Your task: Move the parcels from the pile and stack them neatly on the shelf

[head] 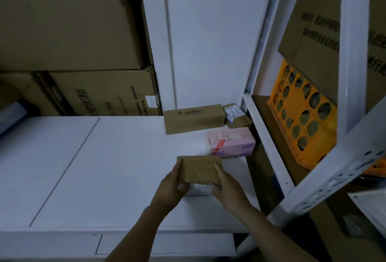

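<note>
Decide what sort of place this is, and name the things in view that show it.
Most likely a storeroom or parcel depot: white shelving, large cardboard cartons stacked on it, an orange plastic crate on the next rack, and small parcels on the shelf board.

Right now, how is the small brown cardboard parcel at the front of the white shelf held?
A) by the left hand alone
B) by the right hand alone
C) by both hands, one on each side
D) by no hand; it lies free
C: the left hand grips the left side of the small brown cardboard parcel and the right hand grips its right side, over the white shelf.
</note>
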